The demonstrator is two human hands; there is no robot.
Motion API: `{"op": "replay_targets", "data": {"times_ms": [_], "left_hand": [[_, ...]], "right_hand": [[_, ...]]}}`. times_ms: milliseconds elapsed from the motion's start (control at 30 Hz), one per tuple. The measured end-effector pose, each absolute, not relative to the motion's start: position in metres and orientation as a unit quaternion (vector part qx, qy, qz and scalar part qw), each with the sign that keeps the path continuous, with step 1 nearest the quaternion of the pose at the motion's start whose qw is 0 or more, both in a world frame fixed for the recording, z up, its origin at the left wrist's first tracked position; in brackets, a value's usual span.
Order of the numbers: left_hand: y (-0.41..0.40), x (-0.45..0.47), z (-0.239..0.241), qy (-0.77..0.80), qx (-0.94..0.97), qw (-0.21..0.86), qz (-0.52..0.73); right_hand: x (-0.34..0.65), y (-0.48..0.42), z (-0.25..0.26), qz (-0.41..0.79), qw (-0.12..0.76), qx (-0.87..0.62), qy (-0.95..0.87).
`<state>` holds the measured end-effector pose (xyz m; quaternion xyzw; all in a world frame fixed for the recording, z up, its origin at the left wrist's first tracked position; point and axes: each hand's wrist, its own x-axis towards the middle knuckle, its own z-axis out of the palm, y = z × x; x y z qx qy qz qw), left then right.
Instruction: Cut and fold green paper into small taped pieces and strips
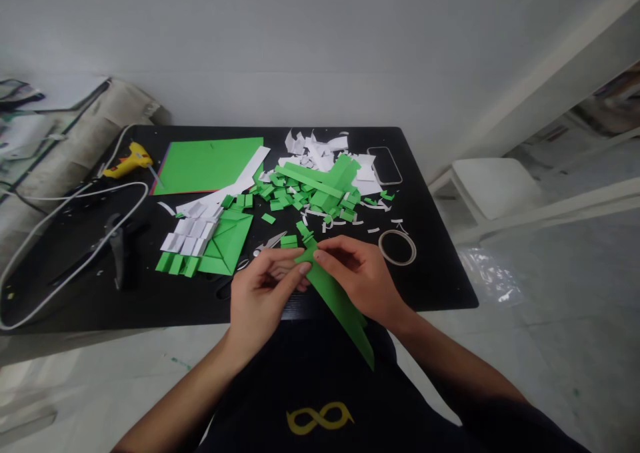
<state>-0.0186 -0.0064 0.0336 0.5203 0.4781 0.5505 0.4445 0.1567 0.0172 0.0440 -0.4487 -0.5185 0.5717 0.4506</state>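
A long folded piece of green paper [340, 299] slants down from my fingers over the table's front edge. My left hand [267, 279] pinches its upper end between thumb and fingers. On the other side my right hand [363, 276] grips the same end, thumb and index finger close to the left thumb. Just beyond the fingertips lie small folded green pieces [289, 241]. Scissors [270, 244] rest partly behind my left hand. To the left, rows of folded white paper pieces [193, 229] overlap a creased green paper sheet [227, 243].
Green and white scraps [320, 183] heap at the table's back middle. A green sheet stack [210, 166] lies back left, beside a yellow glue gun [131, 161] with a white cord. Pliers [117, 249] lie left; a tape ring [397, 247] and a phone-shaped frame [401, 176] lie right.
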Motion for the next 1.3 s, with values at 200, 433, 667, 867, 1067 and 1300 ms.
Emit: {"op": "replay_targets", "data": {"times_ms": [200,433,667,867,1067,1300], "left_hand": [[-0.0068,-0.0176,0.0346,0.485,0.526,0.436,0.546],[-0.007,-0.0179,0.0347,0.484,0.533,0.427,0.547],[-0.0071,-0.019,0.0318,0.466,0.547,0.417,0.557],[-0.0065,-0.0183,0.0305,0.457,0.556,0.416,0.556],[-0.007,-0.018,0.0289,0.448,0.558,0.416,0.561],[-0.0077,-0.0167,0.0297,0.445,0.568,0.41,0.558]], "right_hand": [[0.1571,0.0166,0.0444,0.564,0.449,-0.464,-0.515],[0.1561,0.0162,0.0483,0.561,0.46,-0.461,-0.511],[0.1553,0.0158,0.0495,0.572,0.476,-0.447,-0.497],[0.1562,0.0162,0.0487,0.573,0.48,-0.447,-0.491],[0.1561,0.0166,0.0492,0.573,0.48,-0.449,-0.491],[0.1574,0.0189,0.0531,0.585,0.462,-0.441,-0.5]]}}
